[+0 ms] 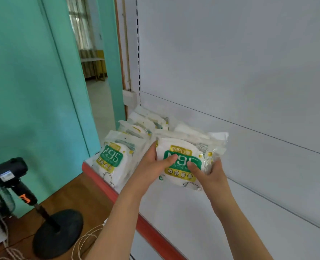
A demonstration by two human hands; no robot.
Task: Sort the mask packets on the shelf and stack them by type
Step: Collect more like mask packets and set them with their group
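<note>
White shelf with red front edge (106, 186) at frame centre: pile of clear-wrapped white mask packets (144, 124), count unclear. One green-labelled N95 packet (183, 162) held above shelf, clasped by left hand (153, 164) and right hand (210, 173); second N95 packet (110, 160) lying left.

Held mask packet (183, 162): glossy clear plastic film, crinkled, printed green and yellow. Stacked packets (114, 156), centre left: same shiny film. Shelf (249, 184): smooth matt white, looks like painted metal; red edge strip (99, 181) smooth plastic. Floor (76, 196), lower left: polished wood.
</note>
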